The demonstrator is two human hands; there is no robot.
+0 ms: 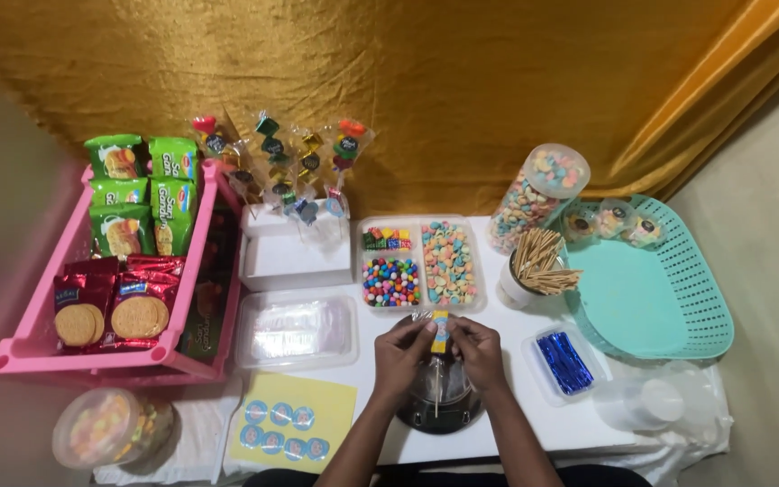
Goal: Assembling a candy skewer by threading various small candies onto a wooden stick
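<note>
Nearest us, our left hand (400, 350) and right hand (477, 347) pinch a small wrapped candy (441, 332) between closed fingertips, above a dark round holder (439, 401). Finished candy skewers (286, 162) already stand in the white block (295, 248), while the sweets tray (418, 261) and the cup of wooden sticks (538, 263) remain full, so we judge plenty remains. White table (516, 424), gold curtain (389, 63) behind.

Home candy-craft table w/ gold drape backdrop (462, 81), pink snack rack (38, 347), sweets tray (418, 261).
</note>
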